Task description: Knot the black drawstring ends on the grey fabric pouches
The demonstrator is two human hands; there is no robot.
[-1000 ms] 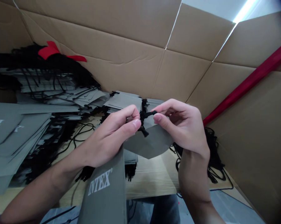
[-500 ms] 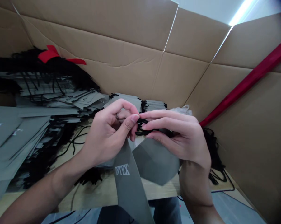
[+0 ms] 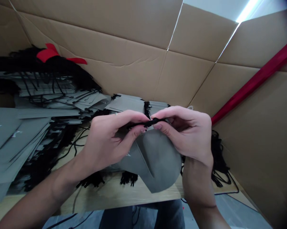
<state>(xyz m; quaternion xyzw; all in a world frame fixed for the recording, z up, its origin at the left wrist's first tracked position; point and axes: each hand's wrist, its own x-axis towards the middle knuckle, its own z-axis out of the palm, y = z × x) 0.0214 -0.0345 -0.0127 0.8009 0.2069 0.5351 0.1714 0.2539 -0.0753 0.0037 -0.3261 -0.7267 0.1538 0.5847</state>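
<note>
A grey pouch with a pale printed mark hangs over the table's front part, below my fingers. Its top edge carries a black cord, stretched level between both hands. My left hand pinches the cord's left part between thumb and forefinger. With thumb and fingertips, my right hand grips the cord just to the right, by what looks like a knot. The two hands' fingertips almost meet. The fingers cover much of the pouch's upper edge.
Grey pouches with black cords lie stacked on the left. More stacked pouches stand against the cardboard wall. A bundle of black cords lies at the right. The wooden table's front edge is near my legs. A red strip slants along the right wall.
Both hands have shifted and now draw the cord level between them. The pouch has swung up and right; its lower part no longer hangs past the table edge, and its lettering is mostly covered.
</note>
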